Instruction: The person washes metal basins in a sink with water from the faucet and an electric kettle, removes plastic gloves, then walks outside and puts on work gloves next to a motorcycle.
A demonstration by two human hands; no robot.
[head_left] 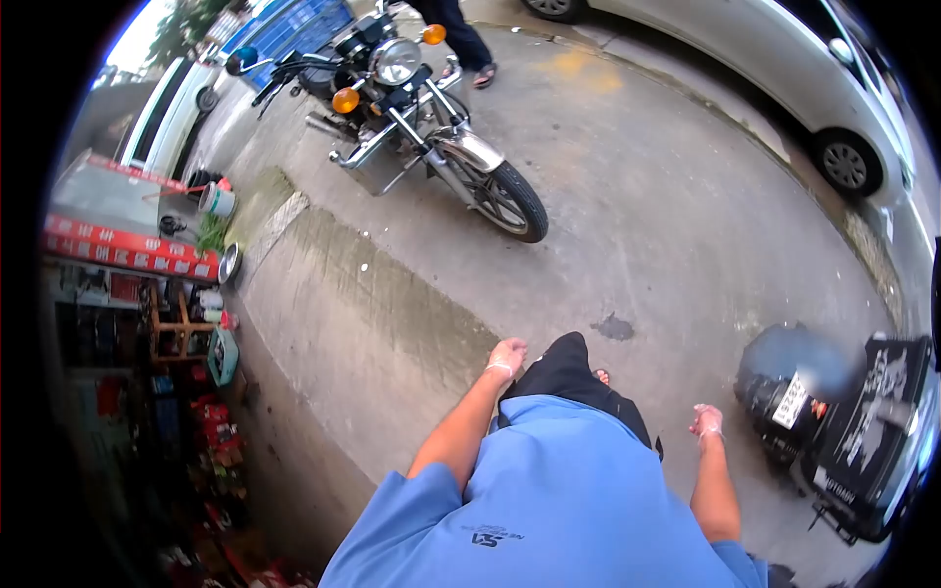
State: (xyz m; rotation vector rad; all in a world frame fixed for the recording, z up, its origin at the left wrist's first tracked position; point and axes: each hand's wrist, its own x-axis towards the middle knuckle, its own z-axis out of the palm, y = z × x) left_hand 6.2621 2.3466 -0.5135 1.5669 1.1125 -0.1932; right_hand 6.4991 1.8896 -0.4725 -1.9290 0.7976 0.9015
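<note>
My left hand hangs in front of my left hip, beside the black shorts. Its fingers are loosely curled, and I see nothing in them. My right hand hangs out to the right with curled fingers and no visible object. Thin clear plastic seems to cover both hands, gathered at the wrists. Nearest to the right hand is a parked scooter with a white plate and a black top box; the hand is apart from it. Ahead stands a motorcycle with a round headlight and orange indicators.
A person's legs in dark trousers stand behind the motorcycle. A silver car is parked along the kerb at right. On the left are a red-lettered sign, a wooden stool, a teal basin and cluttered shop goods. Concrete ground lies between.
</note>
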